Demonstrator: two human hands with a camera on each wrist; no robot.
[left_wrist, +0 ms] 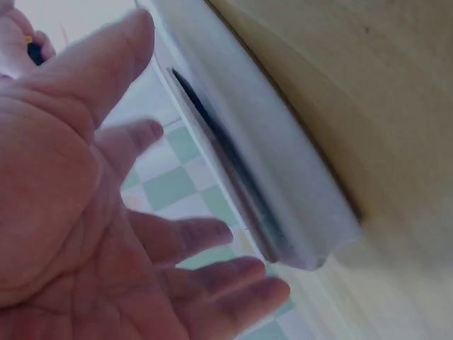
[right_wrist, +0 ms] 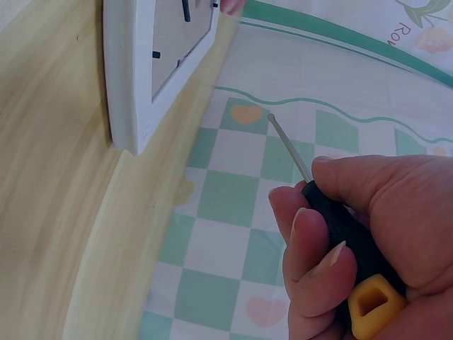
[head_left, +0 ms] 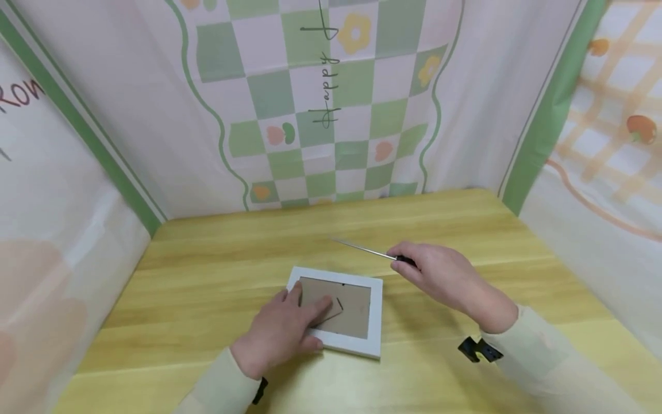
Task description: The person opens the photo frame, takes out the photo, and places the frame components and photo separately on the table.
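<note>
The right grip (head_left: pixel 442 275) holds a screwdriver (head_left: pixel 364 249), tip clear of the frame (head_left: pixel 375 322) under the left grip (head_left: pixel 281 328), fingers spread; backing (head_left: pixel 355 319) sits inside, remaining tool work unclear.

Picture frame (head_left: pixel 375 316) and screwdriver (right_wrist: pixel 352 235), arranged at a counter (head_left: pixel 222 247).
Frame: laid flat on the counter, near its middle; backing board (head_left: pixel 354 305) set within the frame, uppermost; left part of both overlapped by the left hand (head_left: pixel 281 325) in the head view. Screwdriver: held in the right hand (head_left: pixel 445 276), to the right of the frame and apart from it, its shaft directed leftward past the frame's far edge. Counter: backed by a hanging cloth (head_left: pixel 338 115), flanked by a left cloth (head_left: pixel 67 201) and a right cloth (head_left: pixel 615 103).
</note>
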